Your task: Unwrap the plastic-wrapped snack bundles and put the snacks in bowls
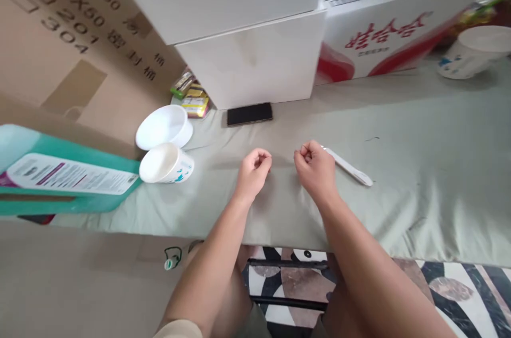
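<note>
Just right of the curled fingers of the right hand (318, 170), a white utensil (351, 169) is lying on the cloth (407, 114), while the left hand (253, 172), likewise curled, is facing across; can't tell if either is pinching anything, no finished work showing.

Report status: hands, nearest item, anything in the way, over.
Left hand, right hand: both curled, any contents hidden. White utensil beside right hand, contact unclear. Phone beyond both hands, not between them.
</note>
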`<state>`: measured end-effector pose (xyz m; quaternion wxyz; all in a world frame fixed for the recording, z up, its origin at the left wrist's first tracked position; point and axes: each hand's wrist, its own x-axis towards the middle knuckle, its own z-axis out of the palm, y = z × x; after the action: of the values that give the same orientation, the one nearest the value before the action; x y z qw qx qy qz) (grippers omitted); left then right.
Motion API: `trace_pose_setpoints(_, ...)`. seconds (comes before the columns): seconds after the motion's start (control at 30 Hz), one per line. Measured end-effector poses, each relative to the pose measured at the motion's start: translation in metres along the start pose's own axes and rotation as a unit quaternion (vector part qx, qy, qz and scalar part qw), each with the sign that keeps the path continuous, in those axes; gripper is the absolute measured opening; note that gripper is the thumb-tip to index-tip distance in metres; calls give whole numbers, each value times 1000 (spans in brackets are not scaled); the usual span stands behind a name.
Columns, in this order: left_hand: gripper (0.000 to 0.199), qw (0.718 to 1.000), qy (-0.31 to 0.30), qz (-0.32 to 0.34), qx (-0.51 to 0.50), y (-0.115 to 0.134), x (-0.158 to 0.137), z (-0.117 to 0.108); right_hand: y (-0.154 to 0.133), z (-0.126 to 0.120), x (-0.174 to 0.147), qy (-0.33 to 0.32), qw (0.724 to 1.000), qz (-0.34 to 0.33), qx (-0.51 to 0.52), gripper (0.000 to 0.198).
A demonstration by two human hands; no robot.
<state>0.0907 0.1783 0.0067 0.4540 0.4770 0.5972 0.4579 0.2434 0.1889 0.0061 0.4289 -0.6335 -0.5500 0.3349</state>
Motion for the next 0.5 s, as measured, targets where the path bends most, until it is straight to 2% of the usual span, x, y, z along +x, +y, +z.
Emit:
trace_pose_setpoints(0.13, 8, 1000, -11, 13, -26, -1, -4, -27, -6, 24, -15, -32, 997, -35, -60, 20)
trace_pose_setpoints(0.27, 10, 990, -45, 43, 127, -8, -8, -49, -25, 40, -19, -42, 991, -101, -80, 17)
trace_pose_setpoints(0.33, 11, 978, -63, 43, 196, -11, -7, -55, -46, 54, -13, -58, 982, -153, -95, 14)
trace_pose_setpoints(0.4, 9, 971, -86, 45, 220, -11, -6, -60, -76, 79, -3, -97, 965, -218, -112, 8)
trace_pose_setpoints(0.43, 8, 973, -93, 44, 209, -12, -5, -62, -93, 96, 3, -124, 951, -259, -118, 7)
trace_pose_setpoints(0.5, 11, 988, -90, 25, 125, -14, -3, -65, -128, 135, 12, -190, 911, -327, -163, 11)
